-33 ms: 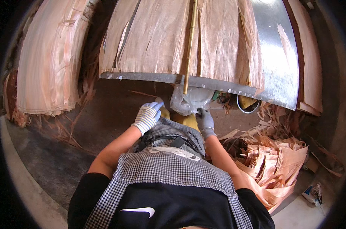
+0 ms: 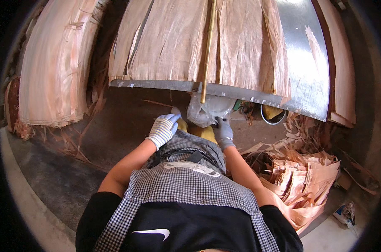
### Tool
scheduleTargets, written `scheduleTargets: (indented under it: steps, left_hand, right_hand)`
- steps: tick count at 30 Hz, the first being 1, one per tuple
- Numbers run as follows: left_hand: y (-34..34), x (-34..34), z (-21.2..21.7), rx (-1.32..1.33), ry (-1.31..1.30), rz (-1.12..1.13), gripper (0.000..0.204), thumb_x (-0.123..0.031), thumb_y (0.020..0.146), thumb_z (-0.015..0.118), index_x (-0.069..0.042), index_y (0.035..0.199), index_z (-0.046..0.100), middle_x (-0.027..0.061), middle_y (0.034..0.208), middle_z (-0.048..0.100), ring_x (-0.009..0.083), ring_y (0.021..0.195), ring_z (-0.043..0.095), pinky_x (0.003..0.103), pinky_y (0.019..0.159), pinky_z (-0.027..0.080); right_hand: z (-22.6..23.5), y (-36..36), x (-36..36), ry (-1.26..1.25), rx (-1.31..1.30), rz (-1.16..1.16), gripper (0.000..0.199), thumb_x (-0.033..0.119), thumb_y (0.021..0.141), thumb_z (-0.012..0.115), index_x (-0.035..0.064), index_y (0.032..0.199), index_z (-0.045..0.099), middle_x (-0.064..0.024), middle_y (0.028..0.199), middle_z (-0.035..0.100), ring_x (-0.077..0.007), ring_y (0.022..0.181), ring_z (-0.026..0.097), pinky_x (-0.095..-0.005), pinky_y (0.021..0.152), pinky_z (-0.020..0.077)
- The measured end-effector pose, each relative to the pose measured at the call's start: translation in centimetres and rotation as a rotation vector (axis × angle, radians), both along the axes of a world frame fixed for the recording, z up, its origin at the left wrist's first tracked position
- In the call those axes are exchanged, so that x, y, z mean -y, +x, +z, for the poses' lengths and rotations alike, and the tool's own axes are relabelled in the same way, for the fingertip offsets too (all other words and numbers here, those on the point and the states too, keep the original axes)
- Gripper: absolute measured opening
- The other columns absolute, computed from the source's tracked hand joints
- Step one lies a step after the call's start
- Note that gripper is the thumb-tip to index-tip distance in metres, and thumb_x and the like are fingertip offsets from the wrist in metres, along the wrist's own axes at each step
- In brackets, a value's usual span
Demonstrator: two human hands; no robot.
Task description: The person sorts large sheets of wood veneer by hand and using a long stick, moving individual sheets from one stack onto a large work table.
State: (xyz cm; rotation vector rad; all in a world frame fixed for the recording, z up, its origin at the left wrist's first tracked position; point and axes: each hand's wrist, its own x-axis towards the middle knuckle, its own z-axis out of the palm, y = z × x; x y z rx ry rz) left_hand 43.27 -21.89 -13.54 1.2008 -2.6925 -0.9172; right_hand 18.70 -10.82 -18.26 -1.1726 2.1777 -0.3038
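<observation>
My left hand, in a white glove with stripes and bluish fingertips, lies flat on the checked apron over my left thigh. Its fingers are stretched out and hold nothing. My right hand, in a grey glove with darker fingertips, is beside my right knee. Those fingertips meet the lower right edge of a clear plastic bag with something white at it; whether they grip it, I cannot tell. Above the bag, a bamboo stick lies across wood veneer sheets, its near end jutting past the table's metal edge.
A shiny metal tabletop shows right of the veneer. Another veneer stack stands at far left. Under the table's edge is a round metal container with something yellow inside. At right lies a bundle of veneer scraps; loose strips litter the floor.
My right hand has shifted slightly left and up beside the bag. The left hand stays in place on the apron.
</observation>
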Motion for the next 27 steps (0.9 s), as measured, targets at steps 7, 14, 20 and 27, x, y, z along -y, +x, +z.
scheduleTargets:
  steps: [7,14,20,27]
  left_hand:
    - [-5.3,-4.3,0.4,-0.179,0.315,0.313,0.029,-0.013,0.086,0.053,-0.005,0.113,0.058,0.0155,0.107,0.062,0.0287,0.097,0.060,0.035,0.085,0.047]
    - [-22.2,-1.8,5.5,-0.980,1.407,0.109,0.031,-0.016,0.094,0.047,0.000,0.119,0.054,0.0097,0.112,0.061,0.0145,0.102,0.057,0.024,0.088,0.046]
    - [-28.9,-0.7,10.2,-0.834,1.112,-0.002,0.034,-0.012,0.084,0.059,-0.002,0.116,0.054,0.0093,0.109,0.062,0.0181,0.099,0.060,0.030,0.087,0.049]
    - [-31.1,-5.4,2.6,-0.831,1.112,0.057,0.038,-0.022,0.088,0.054,0.000,0.119,0.050,0.0101,0.114,0.058,0.0214,0.105,0.055,0.034,0.092,0.044]
  right_hand:
    - [1.9,-4.3,0.2,-0.019,0.900,-0.442,0.012,0.012,0.084,0.063,0.0034,0.092,0.060,-0.0049,0.080,0.065,-0.0121,0.055,0.060,-0.0237,0.041,0.0426]
    - [15.5,-13.4,-0.8,-0.339,1.152,-0.371,0.013,0.007,0.085,0.061,0.0011,0.096,0.060,-0.0039,0.078,0.065,-0.0089,0.060,0.058,-0.0206,0.050,0.0446]
    - [15.9,-15.9,-2.9,-0.384,0.948,-0.274,0.019,-0.005,0.079,0.052,-0.0037,0.097,0.060,-0.0023,0.077,0.064,-0.0072,0.062,0.055,-0.0206,0.055,0.0441]
    - [4.5,-19.2,-10.5,-0.267,0.876,-0.769,0.014,0.014,0.084,0.064,0.0011,0.088,0.062,-0.0045,0.071,0.064,-0.0103,0.051,0.058,-0.0221,0.041,0.0404]
